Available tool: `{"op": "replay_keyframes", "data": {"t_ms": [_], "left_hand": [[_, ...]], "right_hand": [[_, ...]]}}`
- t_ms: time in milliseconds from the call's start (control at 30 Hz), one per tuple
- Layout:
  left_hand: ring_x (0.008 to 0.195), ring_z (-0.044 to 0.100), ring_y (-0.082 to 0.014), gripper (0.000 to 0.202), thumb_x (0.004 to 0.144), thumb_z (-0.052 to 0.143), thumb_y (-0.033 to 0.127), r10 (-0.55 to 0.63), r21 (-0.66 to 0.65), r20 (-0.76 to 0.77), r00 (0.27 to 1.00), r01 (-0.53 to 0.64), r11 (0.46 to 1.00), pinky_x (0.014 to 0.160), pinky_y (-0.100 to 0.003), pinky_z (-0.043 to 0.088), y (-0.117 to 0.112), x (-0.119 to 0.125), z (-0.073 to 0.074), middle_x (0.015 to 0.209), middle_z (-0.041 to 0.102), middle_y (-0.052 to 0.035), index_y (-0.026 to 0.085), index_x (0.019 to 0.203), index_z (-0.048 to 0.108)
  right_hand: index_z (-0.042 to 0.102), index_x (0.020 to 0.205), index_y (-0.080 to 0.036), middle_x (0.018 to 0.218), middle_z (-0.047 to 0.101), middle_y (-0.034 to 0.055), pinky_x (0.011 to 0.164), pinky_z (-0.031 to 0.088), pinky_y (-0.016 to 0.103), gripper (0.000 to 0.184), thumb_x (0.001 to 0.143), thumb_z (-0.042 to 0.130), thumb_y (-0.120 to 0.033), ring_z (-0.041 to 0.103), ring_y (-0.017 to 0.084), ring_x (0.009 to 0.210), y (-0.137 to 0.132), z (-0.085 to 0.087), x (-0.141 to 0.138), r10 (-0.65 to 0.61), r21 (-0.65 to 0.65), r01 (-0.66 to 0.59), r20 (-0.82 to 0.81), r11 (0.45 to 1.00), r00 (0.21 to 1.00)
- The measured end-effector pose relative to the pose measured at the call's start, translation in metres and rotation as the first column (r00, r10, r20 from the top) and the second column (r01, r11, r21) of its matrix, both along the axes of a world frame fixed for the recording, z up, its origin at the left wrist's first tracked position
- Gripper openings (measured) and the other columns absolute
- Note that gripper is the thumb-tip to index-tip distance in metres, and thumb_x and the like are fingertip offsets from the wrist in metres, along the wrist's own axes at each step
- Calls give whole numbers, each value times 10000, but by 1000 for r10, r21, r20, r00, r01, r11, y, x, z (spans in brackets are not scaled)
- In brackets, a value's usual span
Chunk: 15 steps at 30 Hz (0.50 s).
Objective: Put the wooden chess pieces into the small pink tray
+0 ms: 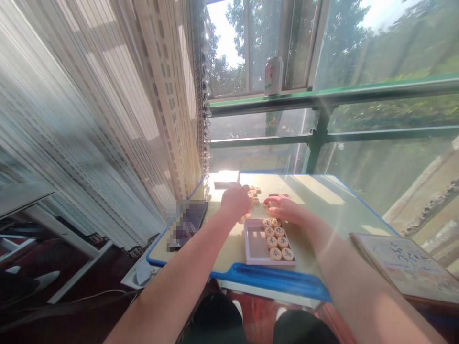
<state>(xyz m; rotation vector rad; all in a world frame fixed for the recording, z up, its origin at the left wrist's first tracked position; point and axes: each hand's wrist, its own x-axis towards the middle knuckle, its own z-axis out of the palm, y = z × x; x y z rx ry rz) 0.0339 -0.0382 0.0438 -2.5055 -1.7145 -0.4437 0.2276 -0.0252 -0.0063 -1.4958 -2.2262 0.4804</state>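
My left hand (234, 201) is curled closed over a loose group of round wooden chess pieces (254, 193) on the yellow table (322, 200); what its fingers hold is hidden. My right hand (283, 206) reaches across just beyond a shallow white tray (255, 244), fingers pressed together at a piece near the tray's far edge. Several round pieces (277, 239) lie in rows along the tray's right side. The tray's left half is bare.
A dark phone (188, 224) lies at the table's left edge, a small box (226, 179) at the far left corner. A folded game board (409, 265) rests at right. A curtain (107, 119) hangs left, and a can (273, 75) stands on the window ledge.
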Motion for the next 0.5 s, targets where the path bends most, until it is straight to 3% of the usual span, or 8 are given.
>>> {"op": "replay_keyframes", "data": {"t_ms": [33,100,200,267,367,500], "left_hand": [[1130,499,-274,246,776,503,112,-45,-13,-84,995,44,999,963,-386,375,12,0,2,1118,609,-155,138,945,680],[1181,466,-274,275,771,488,84,-78,-27,-108,991,76,997,999,-381,347,34,3,1,1213,573,-149,129,961,682],[1250,410,-265,309,797,492,137,-103,-52,-97,990,98,994,1029,-377,323,54,8,-13,1361,476,-121,153,1064,646],[1280,382,-279,347,824,495,241,-102,-84,-79,992,95,992,1030,-390,325,61,10,-27,1407,431,-112,181,1149,604],[1318,344,-297,515,888,346,465,-38,-171,-27,999,33,985,1029,-427,328,64,9,-42,1472,337,-104,248,1348,425],[1379,233,-315,616,878,217,592,28,-268,36,999,-17,963,1070,-454,270,68,9,-45,1544,162,-63,312,1422,285]], "right_hand": [[630,1130,-234,1290,545,72,1051,318,407,385,774,493,-283,415,270,1246,2,-1,-1,-12,-3,12,-14,1000,1000],[562,1235,-196,1349,502,94,1080,289,385,444,817,457,-304,364,251,1301,5,-2,-5,-45,-15,44,-38,999,998],[479,1329,-130,1430,413,126,1127,203,392,521,872,398,-366,258,252,1369,10,-4,-8,-70,-34,69,-27,997,997],[473,1338,-119,1459,369,124,1142,164,398,526,890,369,-373,224,249,1385,14,-7,-9,-54,-41,54,-6,998,998],[490,1333,-153,1467,364,93,1150,144,416,499,890,371,-351,211,240,1391,19,-10,-7,-34,-41,33,-8,999,999],[562,1270,-237,1453,394,38,1150,146,446,431,870,412,-294,219,229,1389,20,-11,-5,-15,-45,13,-45,999,999]]}}
